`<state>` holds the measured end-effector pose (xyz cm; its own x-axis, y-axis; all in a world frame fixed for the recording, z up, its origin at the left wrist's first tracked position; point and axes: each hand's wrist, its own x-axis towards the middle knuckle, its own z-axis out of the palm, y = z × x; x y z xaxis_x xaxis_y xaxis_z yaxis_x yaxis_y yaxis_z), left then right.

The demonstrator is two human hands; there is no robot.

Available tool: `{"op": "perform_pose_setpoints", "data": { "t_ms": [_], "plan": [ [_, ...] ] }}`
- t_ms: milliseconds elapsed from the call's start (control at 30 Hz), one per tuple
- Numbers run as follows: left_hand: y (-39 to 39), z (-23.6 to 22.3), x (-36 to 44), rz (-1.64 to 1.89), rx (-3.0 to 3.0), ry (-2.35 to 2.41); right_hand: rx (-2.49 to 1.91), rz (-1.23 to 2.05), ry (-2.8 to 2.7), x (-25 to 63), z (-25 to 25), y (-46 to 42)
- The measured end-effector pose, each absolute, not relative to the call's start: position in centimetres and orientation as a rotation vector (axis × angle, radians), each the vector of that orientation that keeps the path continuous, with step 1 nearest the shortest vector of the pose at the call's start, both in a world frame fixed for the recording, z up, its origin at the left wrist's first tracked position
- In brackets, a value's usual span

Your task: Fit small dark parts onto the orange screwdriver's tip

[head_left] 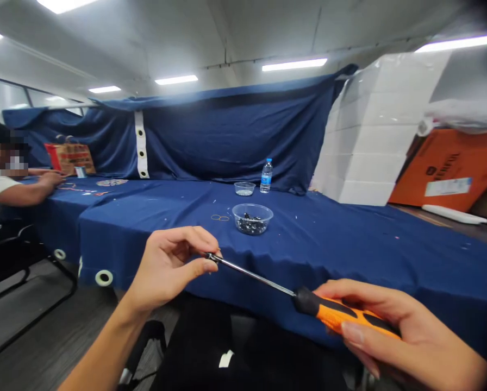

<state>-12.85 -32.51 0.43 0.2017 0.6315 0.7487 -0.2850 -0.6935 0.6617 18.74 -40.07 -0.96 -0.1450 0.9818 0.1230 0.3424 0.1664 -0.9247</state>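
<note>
My right hand (pixel 384 320) is wrapped round the orange and black handle of a screwdriver (pixel 263 279), whose metal shaft points left and slightly up. Between the thumb and fingers of my left hand (pixel 172 260) is a small black part (pixel 212 257), mostly covered by the fingertips. The screwdriver's tip meets this part; whether it sits in a screw is too small to tell. Both hands are in the air in front of the table edge. Beyond them stands a clear plastic bowl (pixel 252 228) with many small black pieces in it.
A second clear bowl (pixel 244 190) and a water bottle (pixel 266 176) stand further back on the blue tablecloth (pixel 329 239). Two thin rings (pixel 220 218) lie left of the near bowl. White boxes (pixel 361 130) and an orange box (pixel 451 168) are at right. Another person (pixel 11 184) sits at left.
</note>
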Motion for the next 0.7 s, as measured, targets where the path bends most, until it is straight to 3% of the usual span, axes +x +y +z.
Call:
{"op": "perform_pose_setpoints", "data": {
  "t_ms": [67, 267, 333, 433, 700],
  "plan": [
    [-32.5, 0.3, -13.0, 1.596, 1.773, 0.367, -1.275, 0.874, -1.698, 18.3, -0.5, -40.3],
    [-32.1, -0.1, -13.2, 1.597, 1.800, 0.398, -0.982, 0.103, -1.897, 17.7, 0.4, -40.8],
    [-31.9, -0.3, -13.2, 1.615, 1.792, 0.406, -0.962, 0.008, -1.909, 17.5, 0.5, -40.8],
    [-31.6, -0.5, -12.9, 1.623, 1.777, 0.386, -1.057, 0.134, -1.875, 17.3, 0.7, -40.7],
    [-32.0, -0.3, -12.4, 1.600, 1.800, 0.360, -1.158, 1.013, -1.630, 17.8, 0.8, -40.4]
  ]
}}
